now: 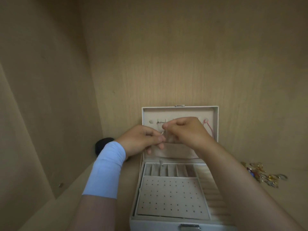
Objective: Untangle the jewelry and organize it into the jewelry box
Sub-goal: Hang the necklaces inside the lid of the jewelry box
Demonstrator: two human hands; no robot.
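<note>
A white jewelry box (166,221) stands open before me, its lid (180,112) upright against the back wall. Both hands are raised in front of the lid's row of hooks. My left hand (141,139) and my right hand (186,130) pinch a thin silver chain (162,132) between their fingertips. A red cord necklace (209,127) hangs from a hook at the lid's right. A small silver piece (161,162) sits at the back of the ring slots. The perforated earring panel (171,197) lies in the tray.
A tangled pile of gold and coloured jewelry (265,175) lies on the wooden shelf to the right of the box. A dark round object (103,145) sits in the left corner behind my left wrist. Wooden walls close in the left and back.
</note>
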